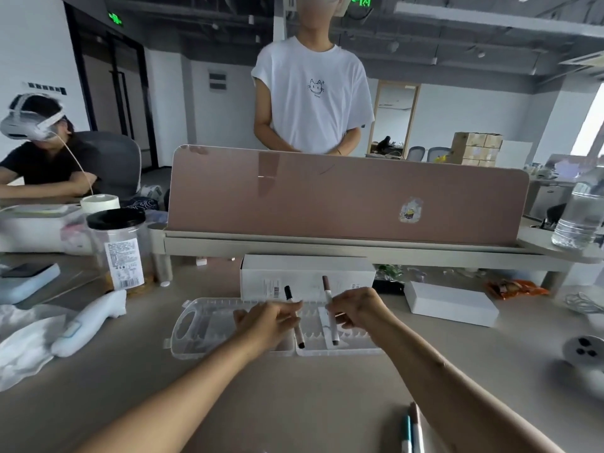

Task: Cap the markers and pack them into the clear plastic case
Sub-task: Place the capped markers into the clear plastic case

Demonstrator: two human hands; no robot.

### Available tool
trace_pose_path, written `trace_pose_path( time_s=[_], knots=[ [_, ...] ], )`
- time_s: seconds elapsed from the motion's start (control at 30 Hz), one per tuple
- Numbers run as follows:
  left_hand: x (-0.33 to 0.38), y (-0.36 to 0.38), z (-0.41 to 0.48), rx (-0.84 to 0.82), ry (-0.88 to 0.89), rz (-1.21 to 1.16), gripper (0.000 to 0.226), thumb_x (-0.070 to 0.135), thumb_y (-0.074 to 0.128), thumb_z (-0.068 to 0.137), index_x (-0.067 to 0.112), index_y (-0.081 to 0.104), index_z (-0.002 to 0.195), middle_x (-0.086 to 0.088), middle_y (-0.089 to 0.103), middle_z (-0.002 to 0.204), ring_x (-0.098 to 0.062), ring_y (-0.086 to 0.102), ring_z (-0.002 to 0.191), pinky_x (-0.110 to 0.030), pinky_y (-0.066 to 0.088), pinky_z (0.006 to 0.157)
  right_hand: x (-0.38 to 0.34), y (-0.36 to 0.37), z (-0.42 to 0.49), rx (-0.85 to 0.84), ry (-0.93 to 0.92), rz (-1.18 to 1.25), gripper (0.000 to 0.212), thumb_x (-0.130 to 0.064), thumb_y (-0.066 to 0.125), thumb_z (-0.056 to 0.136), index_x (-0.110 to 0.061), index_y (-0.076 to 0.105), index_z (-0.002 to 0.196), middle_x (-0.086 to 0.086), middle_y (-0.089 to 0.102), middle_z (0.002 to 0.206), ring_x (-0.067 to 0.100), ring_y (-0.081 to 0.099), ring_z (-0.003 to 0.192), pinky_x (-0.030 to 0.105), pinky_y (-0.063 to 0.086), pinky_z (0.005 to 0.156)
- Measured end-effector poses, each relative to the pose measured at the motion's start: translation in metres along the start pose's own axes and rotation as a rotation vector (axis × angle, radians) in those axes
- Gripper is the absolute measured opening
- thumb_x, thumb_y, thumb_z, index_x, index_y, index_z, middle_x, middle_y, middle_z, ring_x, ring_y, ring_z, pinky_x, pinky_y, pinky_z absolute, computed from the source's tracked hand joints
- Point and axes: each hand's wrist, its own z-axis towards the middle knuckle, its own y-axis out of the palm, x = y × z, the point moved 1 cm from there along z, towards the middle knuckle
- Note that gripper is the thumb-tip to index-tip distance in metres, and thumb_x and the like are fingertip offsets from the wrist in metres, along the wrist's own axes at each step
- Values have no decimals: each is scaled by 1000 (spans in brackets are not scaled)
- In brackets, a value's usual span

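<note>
left grip is curled round a black marker, and right grip pinches a brown marker. both markers stand near upright, tops tipped slightly left, with their lower ends just over the open clear case on the tabletop. the case lies straight below both grips, so each marker likely needs tipping down flat to meet its grooves. more markers lie by the right forearm.

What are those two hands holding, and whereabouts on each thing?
Each grips a marker around the middle of its barrel: the left hand the black-capped marker, the right hand the brown marker.
</note>
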Motion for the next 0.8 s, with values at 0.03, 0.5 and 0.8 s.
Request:
trace_pose_path(
  time_s=[0.03,0.5,0.8],
  knots=[
    [-3,2,1,13,20,-5,26,50,55,94,54,58,120,32,54,132,0,49,129,-40,21,108,0,2,4,-11,7,-5,11,1,78,76,-4,70,71,8,68,62,17,65,51,23,48,46],
    [-7,10,10,138,114,171,53,64,60,82,56,47,132,30,56,130,-5,38,127,-38,23,102,9,12,20,-100,35,1,10,-3,79,77,-2,71,83,11,71,67,15,65,51,22,52,48],
    [-1,11,8,62,79,226,63,69,54,83,46,46,141,29,45,134,-7,30,128,-31,16,91,-3,5,12,-152,109,27,23,1,76,78,7,70,100,25,71,94,22,66,63,24,58,57]
  ],
)
